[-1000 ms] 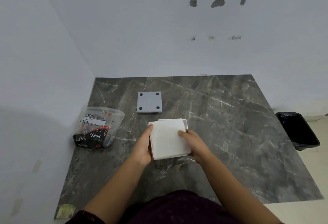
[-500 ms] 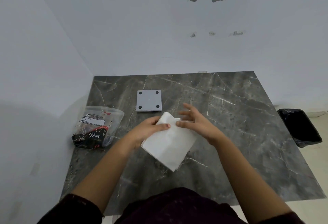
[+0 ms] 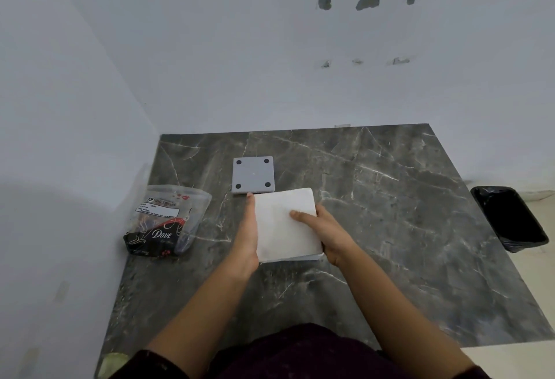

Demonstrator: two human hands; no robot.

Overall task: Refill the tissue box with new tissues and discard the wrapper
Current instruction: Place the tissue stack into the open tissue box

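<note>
A white stack of tissues (image 3: 285, 224) lies flat in the middle of the marble table, over the white tissue box, of which only a thin edge (image 3: 312, 257) shows at the stack's near right corner. My left hand (image 3: 247, 237) is pressed flat along the stack's left side. My right hand (image 3: 326, 233) holds its right side, thumb on top. The empty plastic wrapper (image 3: 166, 222), clear with a dark printed lower half, lies to the left near the wall. A grey square lid (image 3: 253, 174) with four black dots lies just beyond the stack.
The dark marble table (image 3: 390, 213) stands in a corner, with walls to the left and behind. A black-lined bin (image 3: 509, 216) stands on the floor off the table's right edge.
Half a second ago the stack was lifted and tilted between my hands. It now lies flat and square over the box, with both hands on its sides.
</note>
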